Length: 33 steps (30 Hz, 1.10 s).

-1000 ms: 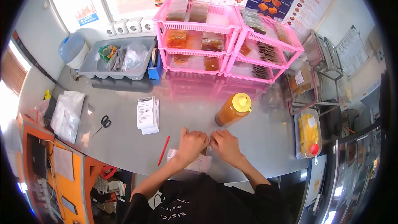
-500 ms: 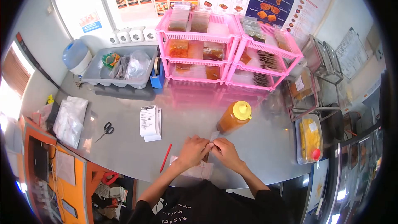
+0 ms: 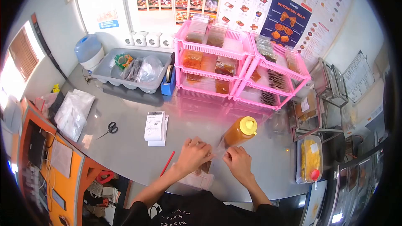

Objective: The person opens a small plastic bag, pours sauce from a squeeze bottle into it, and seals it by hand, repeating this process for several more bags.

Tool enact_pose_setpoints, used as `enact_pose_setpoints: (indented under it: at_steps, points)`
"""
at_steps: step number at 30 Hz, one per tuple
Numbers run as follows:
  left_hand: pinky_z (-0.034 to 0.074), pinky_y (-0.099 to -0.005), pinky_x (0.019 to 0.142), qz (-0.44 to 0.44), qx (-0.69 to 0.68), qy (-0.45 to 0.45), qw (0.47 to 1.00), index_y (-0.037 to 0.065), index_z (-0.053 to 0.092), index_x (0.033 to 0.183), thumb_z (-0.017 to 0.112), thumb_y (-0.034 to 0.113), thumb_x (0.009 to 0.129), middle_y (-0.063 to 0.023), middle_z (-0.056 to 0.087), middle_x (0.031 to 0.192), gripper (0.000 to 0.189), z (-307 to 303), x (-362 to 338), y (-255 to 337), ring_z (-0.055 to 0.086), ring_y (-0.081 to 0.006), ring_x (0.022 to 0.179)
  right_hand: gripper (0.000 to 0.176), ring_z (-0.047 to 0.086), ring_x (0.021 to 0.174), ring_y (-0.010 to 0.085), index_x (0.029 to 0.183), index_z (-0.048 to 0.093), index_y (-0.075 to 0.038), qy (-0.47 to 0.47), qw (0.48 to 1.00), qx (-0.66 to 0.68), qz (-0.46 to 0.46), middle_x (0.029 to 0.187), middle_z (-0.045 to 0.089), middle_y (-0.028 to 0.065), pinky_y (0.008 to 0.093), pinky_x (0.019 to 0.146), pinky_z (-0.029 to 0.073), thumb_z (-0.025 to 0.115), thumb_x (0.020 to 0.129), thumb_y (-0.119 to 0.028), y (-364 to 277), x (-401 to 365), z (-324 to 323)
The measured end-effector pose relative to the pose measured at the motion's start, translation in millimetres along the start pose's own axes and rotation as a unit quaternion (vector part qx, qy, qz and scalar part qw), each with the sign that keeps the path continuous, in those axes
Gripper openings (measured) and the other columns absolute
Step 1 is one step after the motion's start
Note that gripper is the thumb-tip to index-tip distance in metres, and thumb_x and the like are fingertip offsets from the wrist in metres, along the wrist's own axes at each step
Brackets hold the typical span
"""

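My left hand (image 3: 194,157) is closed on a small clear plastic bag (image 3: 204,168) with brown contents. The bag's thin, see-through top (image 3: 218,149) stands up between my hands. On the other side, my right hand (image 3: 239,165) has its fingers curled in a pinch where the plastic reaches it; the fingertips are partly hidden. White paper or packets (image 3: 197,181) lie under the bag at the front edge. A squeeze bottle (image 3: 238,134) of orange-brown sauce with a yellow cap stands just beyond my right hand. Left of my left forearm is a red pen-like stick (image 3: 167,163).
Pink tiered racks (image 3: 209,50) holding sauce packets stand at the back. Receipts (image 3: 155,128), black scissors (image 3: 109,129) and white plastic bags (image 3: 74,113) lie on the left. A grey tray (image 3: 100,74) and blue tape dispenser (image 3: 168,86) sit behind. At right is a tub (image 3: 309,159) of yellow food.
My hands were together at the bag's top; now they are apart, the right one shifted to the right, with clear plastic showing between them. The camera view has also shifted.
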<state>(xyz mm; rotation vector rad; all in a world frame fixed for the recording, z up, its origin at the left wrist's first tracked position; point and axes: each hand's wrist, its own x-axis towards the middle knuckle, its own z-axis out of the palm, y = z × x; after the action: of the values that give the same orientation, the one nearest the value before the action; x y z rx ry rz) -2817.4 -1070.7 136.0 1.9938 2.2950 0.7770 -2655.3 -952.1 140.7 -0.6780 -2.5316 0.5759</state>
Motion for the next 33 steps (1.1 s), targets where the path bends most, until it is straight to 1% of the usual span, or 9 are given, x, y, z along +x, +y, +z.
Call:
enact_pose_setpoints:
  at_steps: [3,6,17,20,21,23,26,29,33]
  points:
    - [0.041,-0.0439,0.087,0.078,-0.092,0.098,0.988,0.011,0.056,0.111,0.074,0.036,0.072,-0.0123,0.056,0.113,0.050,-12.0,7.2,15.3,0.052,-0.0292,0.100,0.015,0.054,0.058,0.0221,0.072,0.053,-0.002,-0.067,0.988,0.132,0.044,0.063,0.053,0.0090,0.0354,0.051,0.042,0.063,0.076,-0.012,3.4,0.3,-4.5]
    - [0.042,-0.0439,0.089,0.099,-0.192,0.064,0.974,0.006,0.045,0.121,0.078,0.033,0.066,-0.0174,0.046,0.121,0.070,4.1,2.1,22.4,0.051,-0.0346,0.099,0.015,0.052,0.053,0.0191,0.073,0.053,0.001,-0.129,0.954,0.258,0.080,0.061,0.053,0.0101,0.0330,0.051,0.041,0.060,0.079,-0.010,1.2,-0.6,-5.9]
    - [0.048,-0.0404,0.070,-0.019,-0.287,0.028,0.957,0.004,0.041,0.110,0.078,0.025,0.061,-0.0130,0.048,0.102,0.065,29.0,-13.3,27.6,0.056,-0.0303,0.088,0.013,0.052,0.060,0.0101,0.075,0.056,0.003,-0.114,0.958,0.255,0.070,0.062,0.055,0.0050,0.0278,0.055,0.043,0.060,0.082,-0.008,-10.4,-6.6,-15.7]
    - [0.048,-0.0397,0.069,-0.045,-0.292,0.012,0.955,0.005,0.042,0.109,0.078,0.024,0.062,-0.0121,0.049,0.101,0.063,27.8,-16.6,26.0,0.057,-0.0290,0.087,0.014,0.054,0.069,0.0099,0.080,0.056,0.002,-0.136,0.952,0.260,0.092,0.075,0.059,0.0059,0.0258,0.060,0.045,0.064,0.082,-0.009,-7.3,-6.4,-19.2]
    - [0.049,-0.0394,0.070,-0.055,-0.297,0.010,0.953,0.005,0.042,0.109,0.078,0.024,0.062,-0.0118,0.049,0.100,0.062,28.3,-18.4,25.3,0.057,-0.0285,0.086,0.016,0.054,0.074,0.0127,0.086,0.055,0.001,-0.023,0.951,0.291,0.106,0.083,0.058,0.0076,0.0278,0.066,0.045,0.066,0.080,-0.009,-2.7,-10.5,-12.3]
    - [0.048,-0.0390,0.070,-0.107,-0.319,-0.005,0.942,0.005,0.043,0.109,0.079,0.025,0.063,-0.0117,0.050,0.100,0.062,31.1,-22.2,22.0,0.056,-0.0280,0.087,0.030,0.056,0.084,0.0184,0.098,0.052,-0.001,0.206,0.912,0.333,0.122,0.099,0.057,0.0110,0.0316,0.076,0.045,0.072,0.076,-0.008,16.0,-17.4,16.1]
    - [0.047,-0.0372,0.071,-0.122,-0.331,0.034,0.935,0.005,0.045,0.109,0.082,0.023,0.063,-0.0102,0.051,0.097,0.062,41.8,-26.5,14.3,0.055,-0.0258,0.082,0.075,0.044,0.112,0.0232,0.125,0.034,-0.005,0.389,0.902,0.172,0.077,0.128,0.040,0.0139,0.0375,0.095,0.037,0.082,0.067,-0.011,51.4,-6.9,41.4]
    - [0.046,-0.0379,0.076,-0.110,-0.333,0.057,0.935,0.005,0.048,0.112,0.083,0.025,0.064,-0.0106,0.054,0.100,0.063,35.7,-26.7,13.9,0.055,-0.0274,0.087,0.104,0.031,0.127,0.0263,0.136,0.016,-0.007,0.272,0.931,0.191,0.149,0.138,0.026,0.0158,0.0421,0.104,0.027,0.087,0.060,-0.015,78.5,3.7,53.8]
    - [0.044,-0.0392,0.082,-0.094,-0.321,0.079,0.939,0.007,0.053,0.114,0.083,0.025,0.064,-0.0099,0.057,0.099,0.061,26.8,-26.1,13.1,0.056,-0.0280,0.092,0.102,0.037,0.125,0.0280,0.137,0.020,-0.004,0.236,0.928,0.254,0.138,0.134,0.036,0.0164,0.0409,0.104,0.031,0.087,0.061,-0.018,85.0,13.2,66.6]
